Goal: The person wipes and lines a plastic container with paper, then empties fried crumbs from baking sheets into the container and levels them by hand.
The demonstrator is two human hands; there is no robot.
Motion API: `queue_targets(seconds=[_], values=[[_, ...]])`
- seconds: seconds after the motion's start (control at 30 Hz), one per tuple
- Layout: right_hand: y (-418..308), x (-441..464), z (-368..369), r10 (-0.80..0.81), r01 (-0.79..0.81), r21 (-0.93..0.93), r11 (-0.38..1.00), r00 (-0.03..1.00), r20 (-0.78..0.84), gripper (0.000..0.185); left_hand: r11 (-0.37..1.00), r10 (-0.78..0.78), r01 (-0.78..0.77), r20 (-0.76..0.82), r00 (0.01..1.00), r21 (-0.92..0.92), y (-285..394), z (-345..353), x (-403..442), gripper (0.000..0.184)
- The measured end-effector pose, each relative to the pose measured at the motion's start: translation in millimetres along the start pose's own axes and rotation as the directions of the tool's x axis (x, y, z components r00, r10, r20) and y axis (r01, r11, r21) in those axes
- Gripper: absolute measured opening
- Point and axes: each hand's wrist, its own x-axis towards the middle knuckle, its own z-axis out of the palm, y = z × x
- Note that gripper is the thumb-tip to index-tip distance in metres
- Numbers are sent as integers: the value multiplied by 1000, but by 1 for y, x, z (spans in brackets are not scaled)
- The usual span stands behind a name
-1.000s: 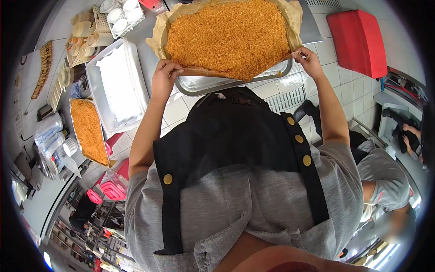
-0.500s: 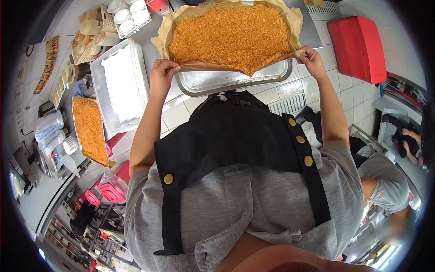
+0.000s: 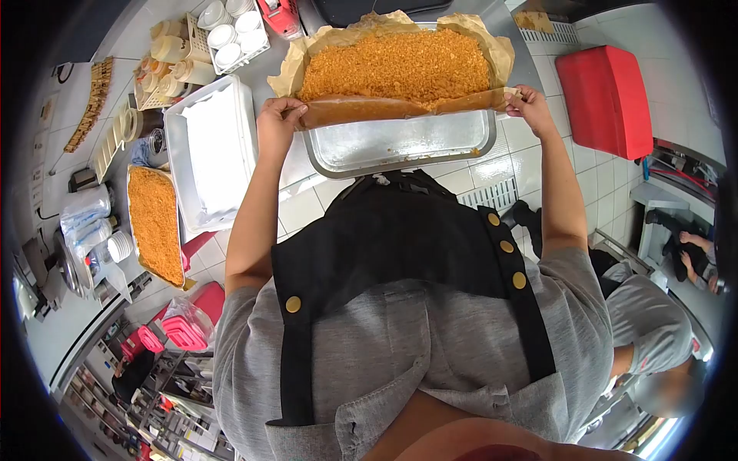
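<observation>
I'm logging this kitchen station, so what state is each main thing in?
Left hand: fingers pinching the paper
Right hand: fingers pinching the paper
Paper: near edge raised, far edge crumpled
Crumbs: loose, piled on the paper
Tray: near part bare but for specks
Other crumbs: spread in a layer, untouched
Tub: open, white material inside

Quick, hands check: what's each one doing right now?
Left hand: closed, pinching the near-left edge of the brown paper.
Right hand: closed, pinching the near-right edge of the same paper.
</observation>
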Motion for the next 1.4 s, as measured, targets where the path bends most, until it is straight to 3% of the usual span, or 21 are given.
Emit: queue_targets(seconds=[0.13,0.33,0.6,0.73,0.97,1.13,1.27,1.33,1.4], values=[[-6,3,4,59,-57,36,998,997,-57,15,997,-74,74,17,997,-2,-7,4,12,18],[-3,5,4,72,-73,-1,997,994,-86,12,998,-57,57,-19,998,-4,-16,9,20,18],[-3,6,9,31,2,168,986,981,-193,11,996,-79,74,-106,991,-51,-11,14,25,18],[-5,15,13,13,14,126,992,977,-213,13,1000,-28,27,-198,980,-11,-15,21,29,16],[-4,17,17,-26,62,132,989,966,-258,15,995,-96,93,-220,971,-24,-3,22,27,15],[-7,12,21,-99,169,195,966,940,-327,15,991,-35,-10,-336,941,-132,-9,26,23,13],[6,7,18,-47,79,133,988,973,-227,13,999,22,-31,-316,948,-22,-4,22,1,11],[14,-2,14,-6,20,100,995,990,-142,13,989,-125,110,-166,978,-97,-1,16,-12,10],[21,-10,12,-9,17,78,997,995,-104,13,979,-154,138,-101,983,-147,-11,16,-22,10]])
